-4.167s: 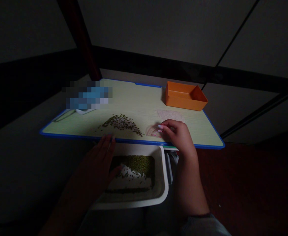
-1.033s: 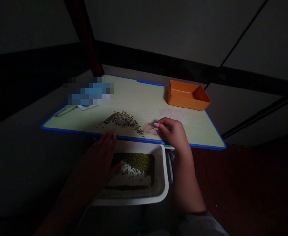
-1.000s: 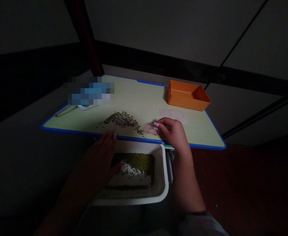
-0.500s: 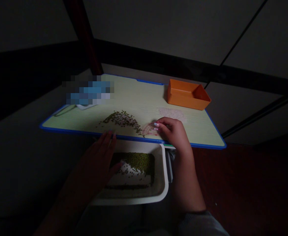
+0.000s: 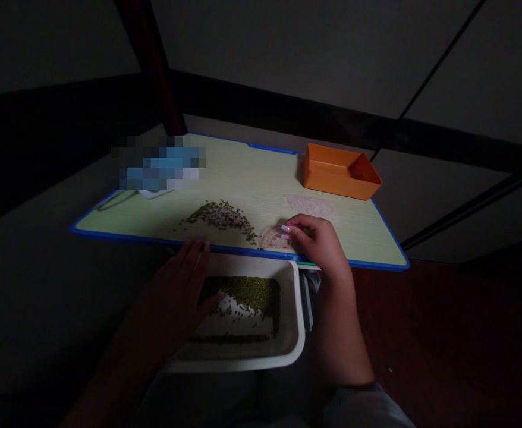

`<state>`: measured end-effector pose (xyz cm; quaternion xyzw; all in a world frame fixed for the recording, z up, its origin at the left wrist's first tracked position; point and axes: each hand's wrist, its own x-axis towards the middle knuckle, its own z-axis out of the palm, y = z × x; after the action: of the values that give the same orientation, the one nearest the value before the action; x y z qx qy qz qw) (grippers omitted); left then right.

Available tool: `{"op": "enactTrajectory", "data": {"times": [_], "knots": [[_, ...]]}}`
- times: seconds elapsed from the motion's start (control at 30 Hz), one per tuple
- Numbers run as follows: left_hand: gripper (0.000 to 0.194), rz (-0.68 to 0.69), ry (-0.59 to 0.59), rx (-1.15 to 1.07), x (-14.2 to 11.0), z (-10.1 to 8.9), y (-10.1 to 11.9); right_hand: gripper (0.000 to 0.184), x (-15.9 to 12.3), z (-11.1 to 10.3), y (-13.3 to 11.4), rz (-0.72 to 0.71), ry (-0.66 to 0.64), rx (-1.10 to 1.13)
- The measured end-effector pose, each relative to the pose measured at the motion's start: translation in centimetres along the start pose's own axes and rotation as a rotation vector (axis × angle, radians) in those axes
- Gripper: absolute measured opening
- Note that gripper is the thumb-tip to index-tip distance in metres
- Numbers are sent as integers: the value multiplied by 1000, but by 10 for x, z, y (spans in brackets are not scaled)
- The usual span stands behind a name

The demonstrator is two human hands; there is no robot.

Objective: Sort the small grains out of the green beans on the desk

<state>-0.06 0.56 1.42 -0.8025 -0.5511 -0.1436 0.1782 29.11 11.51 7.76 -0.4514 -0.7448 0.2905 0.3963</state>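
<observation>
My right hand is closed in a pinch on a clear protractor with pink markings, low over the tabletop close to its front edge. Just left of the protractor lies a loose heap of green beans, with a few strays near the edge. My left hand has its fingers stretched out, their tips at the table's front edge and its thumb over the white basin. Green beans are piled toward the basin's far side, with scattered ones nearer. The hand hides the basin's left part.
The pale green table has a blue rim. An orange box stands at its back right, and a whitish, translucent patch lies before it. At the left is a blurred-out blue item on a white base with a cable.
Over the last second the protractor and my right hand have shifted slightly toward the front edge. A few beans near the protractor have moved. My left hand stays in place.
</observation>
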Motion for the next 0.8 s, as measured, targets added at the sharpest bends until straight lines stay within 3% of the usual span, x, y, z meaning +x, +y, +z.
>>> {"op": "enactTrajectory", "data": {"times": [0.8], "knots": [[87,-6,-26,-1,-1,-1,1,20,-4,-4,-5,24,-9,24]]}}
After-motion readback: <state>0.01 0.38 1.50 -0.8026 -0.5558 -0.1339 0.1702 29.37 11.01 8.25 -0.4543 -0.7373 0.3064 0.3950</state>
